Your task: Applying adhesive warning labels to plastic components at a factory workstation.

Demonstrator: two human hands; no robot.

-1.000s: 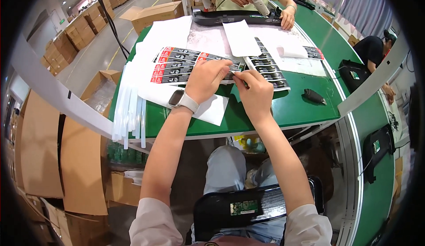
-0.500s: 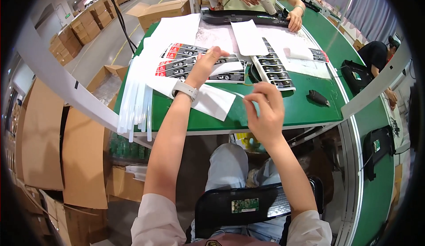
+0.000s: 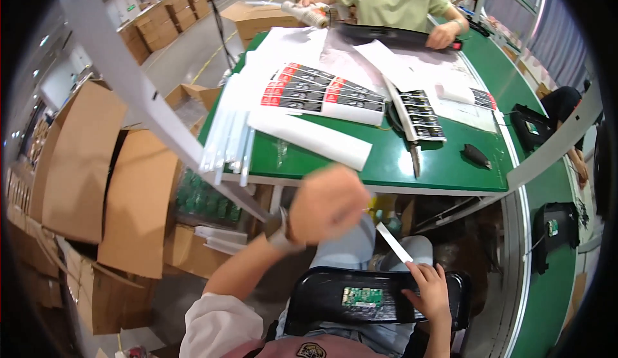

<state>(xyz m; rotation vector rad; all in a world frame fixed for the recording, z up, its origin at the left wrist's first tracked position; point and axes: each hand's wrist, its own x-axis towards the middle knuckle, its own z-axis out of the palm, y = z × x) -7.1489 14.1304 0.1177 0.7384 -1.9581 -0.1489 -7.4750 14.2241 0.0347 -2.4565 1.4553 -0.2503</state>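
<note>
A black plastic housing (image 3: 318, 300) lies across my lap, with a green circuit board (image 3: 362, 297) inside it. My right hand (image 3: 430, 290) is over the housing's right part and holds a narrow white strip (image 3: 394, 243) at the fingertips. The strip slants up and away over my knee. My left hand (image 3: 328, 200) is in the air between the table edge and the housing, blurred by motion, so its fingers are hard to read. On the table are black-and-red label sheets (image 3: 296, 87) and a white backing sheet (image 3: 315, 140).
The green table (image 3: 290, 165) carries translucent sticks (image 3: 228, 145) at its left, a tweezer-like tool (image 3: 416, 158) and a dark object (image 3: 476, 156). Opposite, a person (image 3: 402, 4) handles another black housing (image 3: 393, 35). Cardboard boxes (image 3: 138, 197) stand at left; a white post (image 3: 129, 87) rises beside the table.
Both hands have come back from the table toward my lap. The right hand has brought the strip over the housing. Across the table, the person's tool hand has moved left.
</note>
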